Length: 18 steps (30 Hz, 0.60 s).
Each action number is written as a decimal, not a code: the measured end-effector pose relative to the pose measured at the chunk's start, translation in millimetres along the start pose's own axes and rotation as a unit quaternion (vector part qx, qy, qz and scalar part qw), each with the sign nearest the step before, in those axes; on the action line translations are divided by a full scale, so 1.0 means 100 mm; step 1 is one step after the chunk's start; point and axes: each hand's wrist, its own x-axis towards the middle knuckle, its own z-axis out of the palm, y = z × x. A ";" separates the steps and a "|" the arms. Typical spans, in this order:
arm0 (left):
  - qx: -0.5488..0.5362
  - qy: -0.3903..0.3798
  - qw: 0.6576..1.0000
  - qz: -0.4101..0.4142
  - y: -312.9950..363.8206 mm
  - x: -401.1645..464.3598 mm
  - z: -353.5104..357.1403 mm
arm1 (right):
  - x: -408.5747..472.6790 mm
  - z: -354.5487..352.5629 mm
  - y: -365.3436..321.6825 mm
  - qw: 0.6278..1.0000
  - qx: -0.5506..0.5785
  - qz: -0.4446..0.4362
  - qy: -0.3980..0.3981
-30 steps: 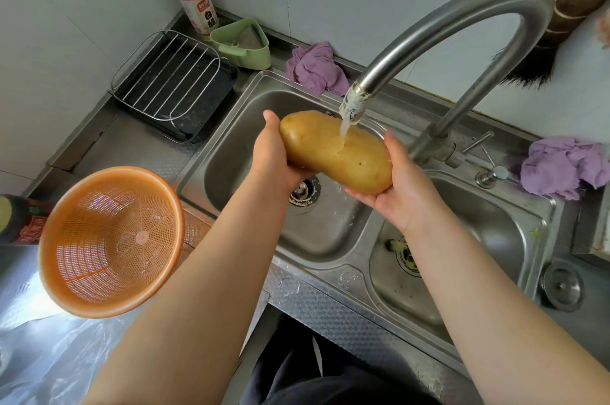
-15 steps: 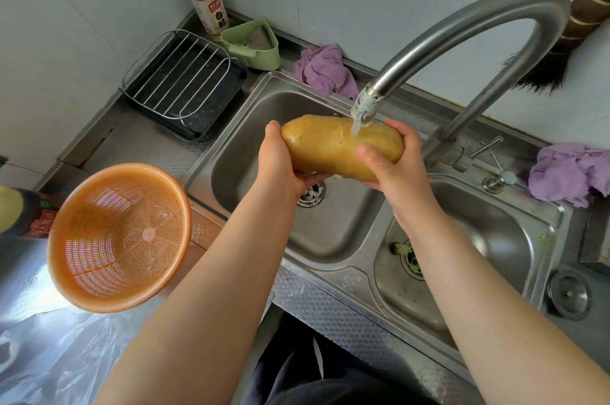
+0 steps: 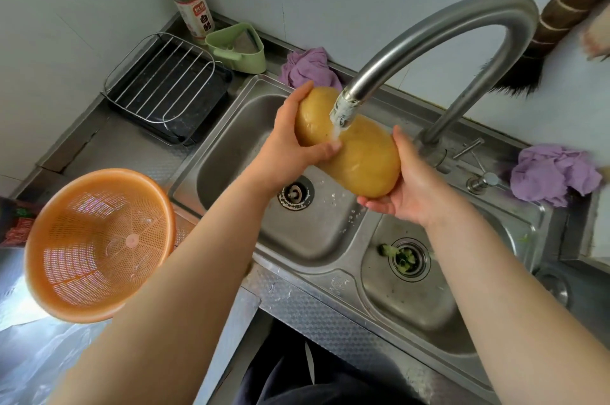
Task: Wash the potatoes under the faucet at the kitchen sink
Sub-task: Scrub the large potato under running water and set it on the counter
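Note:
A large yellow potato [image 3: 359, 157] is held over the left basin of the steel double sink [image 3: 231, 153], right under the spout of the curved faucet [image 3: 429, 34]. Water runs from the spout onto the potato's middle. My left hand [image 3: 290, 143] wraps the potato's far left end, with the thumb on its front by the stream. My right hand [image 3: 406, 186] cups its lower right end from beneath. The potato is tilted, left end higher.
An orange plastic colander [image 3: 99, 242] sits on the counter at left, with clear plastic sheeting below it. A black tray with a wire rack [image 3: 165, 87], a green holder [image 3: 237, 44], a bottle [image 3: 191, 5] and purple cloths [image 3: 307, 67] line the back. Scraps lie in the right drain [image 3: 407, 259].
The potato has tilted and moved a little back under the spout. My right hand slid from over its top to beneath its right end; my left thumb came round the front.

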 end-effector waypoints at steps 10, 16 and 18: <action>0.034 -0.111 0.993 -0.007 0.20 0.11 -0.15 | 0.02 -0.12 0.14 0.986 0.078 0.086 -0.117; -0.093 0.055 0.992 0.068 0.14 0.13 0.13 | 0.01 -0.02 0.25 0.970 0.129 0.117 -0.172; -0.127 0.106 0.985 0.042 0.14 0.13 0.20 | 0.01 0.00 0.28 0.968 0.128 0.123 -0.179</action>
